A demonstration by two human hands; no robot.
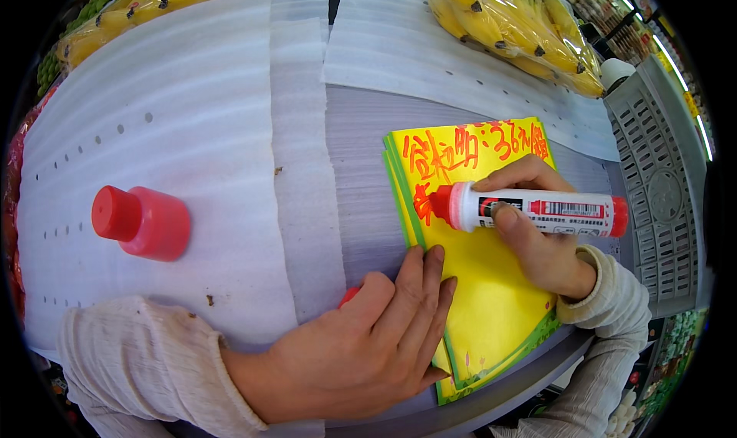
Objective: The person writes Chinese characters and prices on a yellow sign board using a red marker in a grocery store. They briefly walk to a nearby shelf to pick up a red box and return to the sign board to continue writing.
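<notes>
A thick white marker with red ends lies in the grip of my right hand, its tip at the left side of the top yellow card. The stacked yellow cards with green borders sit on the tabletop at a slant. Red handwriting runs along the upper part of the top card. My left hand presses its outstretched fingertips on the left edge of the stack. Under its curled index finger a small red piece peeks out, mostly hidden, perhaps a cap.
A pink-red bottle with a red cap stands on white foam sheets at left. Bagged bananas lie at the top right, more bananas at the top left. A grey slotted plastic basket borders the right side.
</notes>
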